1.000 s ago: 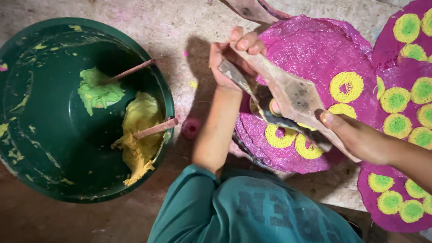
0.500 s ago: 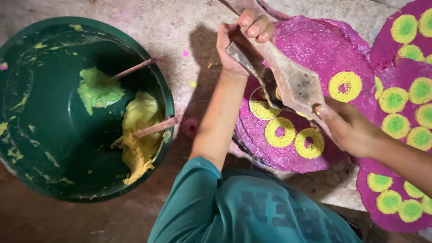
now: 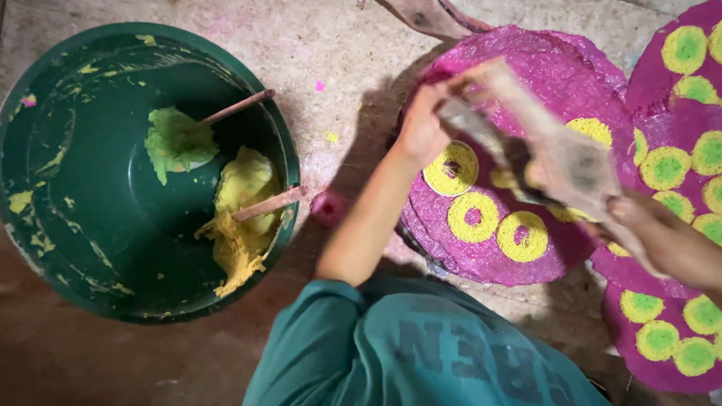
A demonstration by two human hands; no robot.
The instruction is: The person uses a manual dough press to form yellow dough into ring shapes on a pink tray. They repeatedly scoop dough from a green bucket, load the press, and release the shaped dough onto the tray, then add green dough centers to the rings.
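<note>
Left hand (image 3: 422,129) clamped on the upper end of a flat wooden paddle (image 3: 566,158), right hand (image 3: 644,229) gripping the lower end, fingers curled, blurred. Held tilted above the magenta disc (image 3: 534,69) with its yellow rings (image 3: 472,217). Could smear wet rings if dipped too low; green basin (image 3: 64,217) of paste well apart.
</note>
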